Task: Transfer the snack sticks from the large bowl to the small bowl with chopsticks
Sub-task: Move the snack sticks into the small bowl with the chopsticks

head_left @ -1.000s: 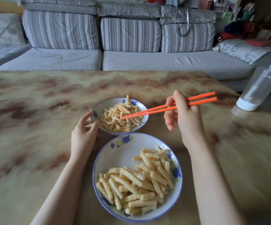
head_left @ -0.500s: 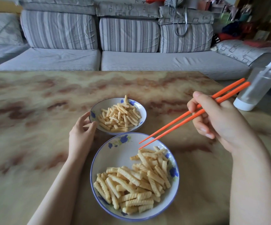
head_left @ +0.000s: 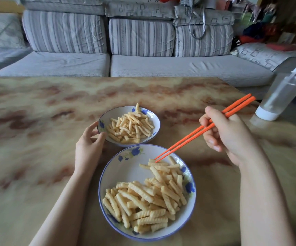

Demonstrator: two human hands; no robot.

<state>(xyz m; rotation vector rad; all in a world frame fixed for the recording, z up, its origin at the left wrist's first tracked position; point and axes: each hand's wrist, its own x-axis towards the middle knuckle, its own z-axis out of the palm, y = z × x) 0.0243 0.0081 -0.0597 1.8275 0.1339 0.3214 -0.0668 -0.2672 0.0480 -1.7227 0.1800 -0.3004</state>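
The left hand [head_left: 88, 148], right hand [head_left: 230, 137] and forearms [head_left: 63, 201] are bare.

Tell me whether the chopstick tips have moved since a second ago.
Yes. The chopsticks drew back from over the small bowl; tips now reach the large bowl's far side.

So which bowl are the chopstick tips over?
The large bowl, nearer the person, under the chopsticks; the left hand holds the small bowl beyond it.

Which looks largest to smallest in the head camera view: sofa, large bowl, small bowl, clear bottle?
1. The sofa, spanning the picture.
2. The large bowl, though it sits nearest the camera.
3. The small bowl and clear bottle look about alike, so I won't rank them.
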